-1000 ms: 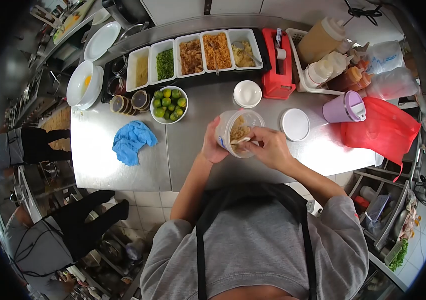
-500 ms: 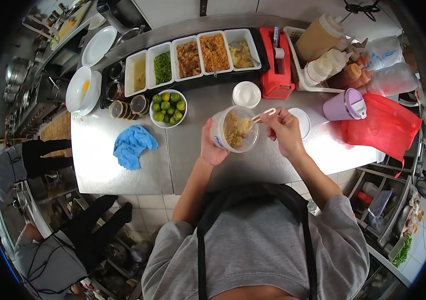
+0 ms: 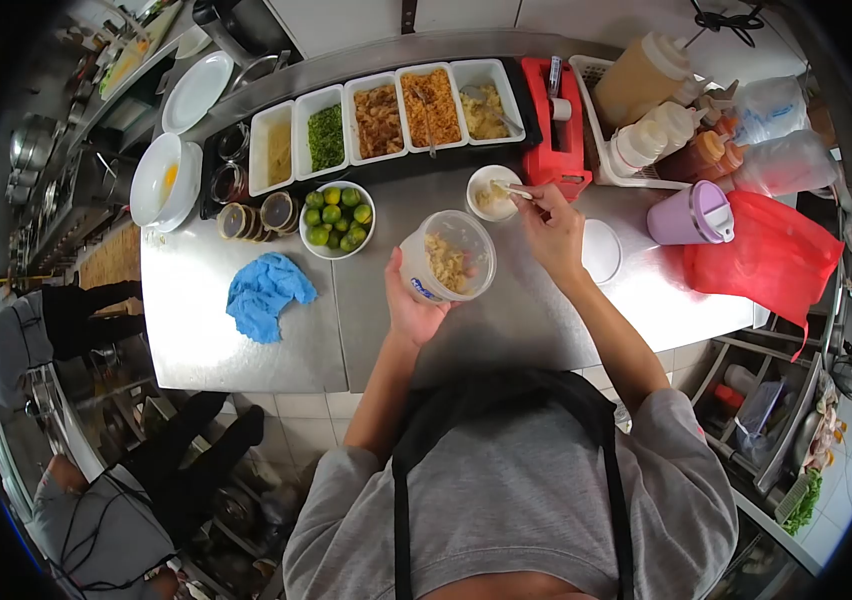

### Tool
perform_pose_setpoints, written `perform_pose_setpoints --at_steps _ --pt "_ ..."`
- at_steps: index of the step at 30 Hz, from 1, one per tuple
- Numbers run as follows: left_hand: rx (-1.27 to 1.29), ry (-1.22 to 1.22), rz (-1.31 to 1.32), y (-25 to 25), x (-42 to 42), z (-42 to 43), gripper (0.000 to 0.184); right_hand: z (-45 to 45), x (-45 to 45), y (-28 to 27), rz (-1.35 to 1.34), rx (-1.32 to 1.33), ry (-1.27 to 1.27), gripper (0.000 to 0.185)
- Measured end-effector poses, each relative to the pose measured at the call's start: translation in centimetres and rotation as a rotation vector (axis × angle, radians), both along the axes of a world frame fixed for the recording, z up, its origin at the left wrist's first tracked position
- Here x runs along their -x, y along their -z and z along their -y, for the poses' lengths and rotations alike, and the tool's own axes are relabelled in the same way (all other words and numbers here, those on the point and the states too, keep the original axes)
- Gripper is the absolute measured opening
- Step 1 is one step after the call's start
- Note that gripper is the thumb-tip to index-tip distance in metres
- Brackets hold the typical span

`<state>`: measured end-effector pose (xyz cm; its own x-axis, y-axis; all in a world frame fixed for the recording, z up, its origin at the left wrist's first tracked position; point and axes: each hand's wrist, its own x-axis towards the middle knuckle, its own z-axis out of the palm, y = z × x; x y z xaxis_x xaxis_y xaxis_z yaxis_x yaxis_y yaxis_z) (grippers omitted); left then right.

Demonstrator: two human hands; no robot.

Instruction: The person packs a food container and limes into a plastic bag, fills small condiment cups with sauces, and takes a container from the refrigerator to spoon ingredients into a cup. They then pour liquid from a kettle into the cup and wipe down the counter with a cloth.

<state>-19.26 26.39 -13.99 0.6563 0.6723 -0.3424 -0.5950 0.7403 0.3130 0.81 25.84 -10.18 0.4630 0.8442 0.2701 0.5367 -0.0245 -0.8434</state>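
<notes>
Stainless steel forms the worktop point(image 3: 366, 310), the largest item in our work area. Along its far side we have a row of five white food pans point(image 3: 378, 157). Next in size is the translucent tub point(image 3: 466, 228), held in front of us above the worktop, tilted, with its mouth turned partly up and to the right; crumbly pale food lies inside. Our left hand point(image 3: 414, 305) is clamped on the tub's lower left side; we cannot tell how every finger sits, as some are hidden. We judge the tub light, with thin walls that may flex under a hard squeeze and turn slippery if greasy. Take hold low on the wall, palm partly beneath, clear of the rim. Right of it, apart, a white lid point(image 3: 601, 250) rests on the worktop. Beyond the tub stands a small white bowl point(image 3: 491, 216) containing pale food. Smallest is the spoon point(image 3: 518, 190), its tip over this bowl. Our right hand point(image 3: 553, 228) pinches its handle, fingertips together. We judge it light and stiff; grip mid-handle.
</notes>
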Motion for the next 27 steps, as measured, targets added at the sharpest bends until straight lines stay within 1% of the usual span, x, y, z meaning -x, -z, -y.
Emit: perform_pose_setpoints --at_steps 3,6,9,11,12,14,16,18,20,23,26,27 --pt "0.017 -0.006 0.022 0.4 0.2 -0.1 0.07 -0.4 -0.4 -0.8 -0.234 0.071 0.064 0.012" --pt "0.042 -0.006 0.029 0.6 0.1 -0.1 0.068 -0.7 -1.8 -1.2 -0.645 0.039 0.091 0.012" --pt "0.025 0.002 0.028 0.5 -0.1 -0.2 0.068 -0.1 -2.0 -2.1 -0.698 0.02 0.068 0.012" --pt "-0.015 0.019 0.035 0.9 -0.2 -0.4 0.068 0.6 -1.3 -3.1 -0.678 0.046 -0.006 0.012" --pt "0.011 0.014 0.033 0.8 -0.4 -0.4 0.068 1.0 -0.6 -3.4 -0.668 0.059 -0.044 0.012" --pt "0.062 0.008 0.029 0.5 -0.9 -0.2 0.069 2.1 1.2 -2.7 -0.495 0.161 -0.229 0.017" --pt "0.093 0.01 0.127 0.7 -1.0 0.3 0.069 3.0 2.0 -3.7 -0.044 0.046 -0.372 0.022" --pt "0.108 -0.013 0.173 0.7 -0.8 0.6 0.069 3.0 1.7 -3.9 0.016 0.032 -0.446 0.026" --pt "0.112 -0.061 0.168 0.7 -0.4 1.0 0.07 2.5 -0.2 -3.2 -0.322 0.123 -0.459 0.027" --pt "0.093 -0.093 0.196 1.3 0.7 1.5 0.07 1.1 -1.6 0.6 0.272 0.114 -0.244 0.026" --pt "0.044 -0.088 0.215 1.3 1.3 1.5 0.072 1.0 -1.4 3.0 0.521 0.072 -0.276 0.027" --pt "0.03 -0.092 0.214 1.0 1.5 1.5 0.072 1.1 -1.3 2.6 0.481 0.028 -0.236 0.028"
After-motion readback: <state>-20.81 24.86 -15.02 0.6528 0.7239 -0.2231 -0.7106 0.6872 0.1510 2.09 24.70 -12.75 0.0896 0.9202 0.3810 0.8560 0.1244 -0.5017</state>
